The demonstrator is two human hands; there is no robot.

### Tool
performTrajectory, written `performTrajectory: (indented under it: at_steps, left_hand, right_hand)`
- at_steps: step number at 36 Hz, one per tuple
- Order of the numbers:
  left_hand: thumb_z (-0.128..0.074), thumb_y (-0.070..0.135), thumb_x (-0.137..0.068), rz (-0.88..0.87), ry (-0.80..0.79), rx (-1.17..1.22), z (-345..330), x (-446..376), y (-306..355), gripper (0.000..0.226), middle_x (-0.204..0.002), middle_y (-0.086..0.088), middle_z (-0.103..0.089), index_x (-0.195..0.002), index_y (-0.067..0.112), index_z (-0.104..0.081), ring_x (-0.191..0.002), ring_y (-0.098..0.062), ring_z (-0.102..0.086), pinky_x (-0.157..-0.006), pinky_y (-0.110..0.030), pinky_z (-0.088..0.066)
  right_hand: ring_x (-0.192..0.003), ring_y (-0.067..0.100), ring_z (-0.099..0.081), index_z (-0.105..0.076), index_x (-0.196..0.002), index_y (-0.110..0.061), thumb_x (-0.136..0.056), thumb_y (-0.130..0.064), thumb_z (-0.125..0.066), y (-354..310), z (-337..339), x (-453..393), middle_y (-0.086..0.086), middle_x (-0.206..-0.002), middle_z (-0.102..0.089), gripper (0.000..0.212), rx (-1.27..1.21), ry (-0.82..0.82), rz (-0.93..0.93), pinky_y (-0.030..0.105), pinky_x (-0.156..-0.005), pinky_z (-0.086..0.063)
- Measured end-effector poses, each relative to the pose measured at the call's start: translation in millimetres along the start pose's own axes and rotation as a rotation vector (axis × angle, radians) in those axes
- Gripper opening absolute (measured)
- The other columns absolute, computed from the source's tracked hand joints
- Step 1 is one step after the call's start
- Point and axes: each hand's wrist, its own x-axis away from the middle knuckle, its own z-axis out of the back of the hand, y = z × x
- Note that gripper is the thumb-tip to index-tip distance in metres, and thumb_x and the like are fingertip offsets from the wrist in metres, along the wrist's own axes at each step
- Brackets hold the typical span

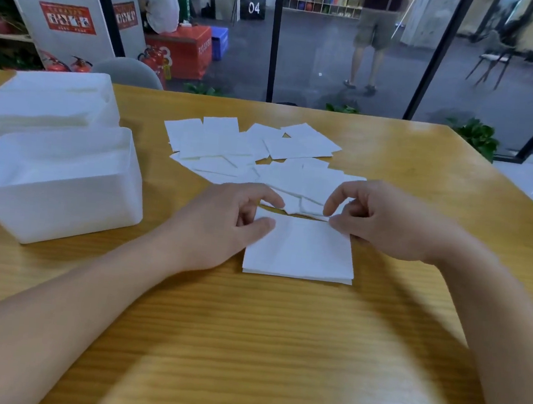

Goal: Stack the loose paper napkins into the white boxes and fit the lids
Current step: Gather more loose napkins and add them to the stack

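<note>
Hands: two, both bare, meeting over the middle of the table.
Left hand (pixel 224 220): its grip is on the left far corner of the napkin stack, thumb on top and fingers curled at the edge.
Right hand (pixel 383 223): its grip pinches the right far corner of the same stack between thumb and forefinger.
Napkin stack (pixel 299 254): one small neat pile of white squares, flat on the table, a little nearer than the middle.
Loose napkins (pixel 250 151): more than ten, I cannot count them exactly; they overlap in a scattered sheet from just behind the stack toward the far edge.
White boxes: two, at the left edge of the table. The near box (pixel 58 188) is open on top; the far box (pixel 49 106) stands just behind it, and what it holds is too pale to tell.
Table (pixel 244 346): yellow wood grain, with a rounded far right corner.
Room: glass panels in black frames behind the far edge, a grey floor, one seated person and one standing person, red fire extinguishers (pixel 76 64) at the left.
</note>
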Motion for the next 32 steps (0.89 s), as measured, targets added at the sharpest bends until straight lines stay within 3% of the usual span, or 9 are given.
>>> performTrajectory:
  at_steps: [4, 6, 9, 13, 17, 20, 24, 28, 32]
  left_hand:
    - [-0.07, 0.045, -0.105, 0.001, -0.041, -0.091, 0.8, 1.2, -3.8, 0.024, -0.075, 0.011, -0.06, -0.128, 0.049, -0.069, -0.069, -0.009, -0.059, -0.064, -0.021, -0.044]
    - [-0.07, 0.05, -0.103, 0.004, -0.062, -0.132, 1.1, 1.1, -5.5, 0.027, -0.081, 0.013, -0.062, -0.13, 0.052, -0.068, -0.071, -0.009, -0.059, -0.066, -0.028, -0.047]
    - [-0.066, 0.065, -0.1, 0.014, -0.052, -0.213, 1.2, 0.7, -7.4, 0.036, -0.089, 0.018, -0.062, -0.134, 0.055, -0.064, -0.078, -0.007, -0.061, -0.067, -0.034, -0.051]
    - [-0.061, 0.074, -0.095, 0.012, 0.03, -0.273, 1.1, -0.7, -8.4, 0.042, -0.09, 0.017, -0.057, -0.13, 0.052, -0.068, -0.088, 0.0, -0.056, -0.072, -0.03, -0.047]
    - [-0.068, 0.067, -0.097, 0.019, 0.002, -0.181, -2.6, -1.3, -6.7, 0.033, -0.103, 0.02, -0.053, -0.125, 0.051, -0.074, -0.095, -0.001, -0.056, -0.076, -0.02, -0.041]
    - [-0.072, 0.059, -0.098, 0.008, -0.04, -0.129, -7.9, -0.1, -5.0, 0.023, -0.102, 0.021, -0.054, -0.12, 0.051, -0.076, -0.094, -0.001, -0.057, -0.077, -0.017, -0.039]
    - [-0.072, 0.056, -0.1, 0.005, -0.077, -0.131, -7.8, 0.4, -4.8, 0.02, -0.102, 0.019, -0.056, -0.119, 0.052, -0.075, -0.092, -0.003, -0.057, -0.079, -0.023, -0.043]
    - [-0.072, 0.057, -0.1, 0.009, -0.081, -0.142, -6.6, -0.1, -5.1, 0.022, -0.103, 0.026, -0.054, -0.12, 0.052, -0.075, -0.092, -0.002, -0.057, -0.076, -0.018, -0.04]
    - [-0.075, 0.053, -0.099, 0.01, -0.004, -0.078, -6.0, -0.4, -4.7, 0.026, -0.105, 0.021, -0.062, -0.125, 0.048, -0.075, -0.097, -0.007, -0.06, -0.081, -0.016, -0.044]
  right_hand:
    - [-0.054, 0.005, -0.054, -0.069, -0.105, -0.037, -0.103, -0.036, -0.073, -0.4, -1.9, -1.0, -0.008, -0.069, -0.071, 0.005, 0.025, 0.003, -0.006, 0.014, -0.051, -0.04]
    - [-0.054, 0.005, -0.055, -0.067, -0.107, -0.038, -0.1, -0.04, -0.076, 1.0, -1.9, -1.7, -0.008, -0.069, -0.072, 0.011, 0.068, 0.026, -0.018, 0.021, -0.055, -0.041]
    - [-0.054, 0.005, -0.058, -0.068, -0.102, -0.039, -0.096, -0.05, -0.078, 5.9, -3.5, -7.2, -0.011, -0.07, -0.07, 0.016, 0.087, 0.213, -0.037, 0.022, -0.052, -0.042]
    - [-0.076, 0.004, -0.062, -0.073, -0.105, -0.039, -0.096, -0.052, -0.078, 15.1, -16.8, -19.0, -0.016, -0.086, -0.07, 0.016, 0.115, 0.417, -0.045, 0.026, -0.062, -0.043]
    - [-0.095, 0.002, -0.061, -0.077, -0.116, -0.036, -0.095, -0.046, -0.081, 20.4, -27.7, -27.7, -0.02, -0.108, -0.064, 0.023, 0.177, 0.402, 0.024, 0.025, -0.076, -0.047]
    - [-0.099, 0.005, -0.062, -0.081, -0.104, -0.032, -0.094, -0.041, -0.083, 22.0, -30.4, -33.6, -0.017, -0.107, -0.067, 0.014, 0.185, 0.408, 0.039, 0.033, -0.084, -0.053]
    - [-0.093, 0.008, -0.065, -0.081, -0.098, -0.027, -0.099, -0.032, -0.078, 19.1, -32.6, -36.3, -0.016, -0.103, -0.069, 0.005, 0.195, 0.424, 0.053, 0.038, -0.083, -0.058]
    - [-0.092, 0.008, -0.061, -0.08, -0.096, -0.023, -0.102, -0.024, -0.074, 14.3, -34.5, -36.7, -0.014, -0.099, -0.07, 0.009, 0.265, 0.427, 0.091, 0.037, -0.081, -0.055]
    - [-0.101, 0.011, -0.058, -0.073, -0.097, -0.021, -0.107, -0.023, -0.067, 7.6, -32.2, -34.0, -0.012, -0.101, -0.068, 0.012, 0.29, 0.372, 0.11, 0.033, -0.083, -0.048]
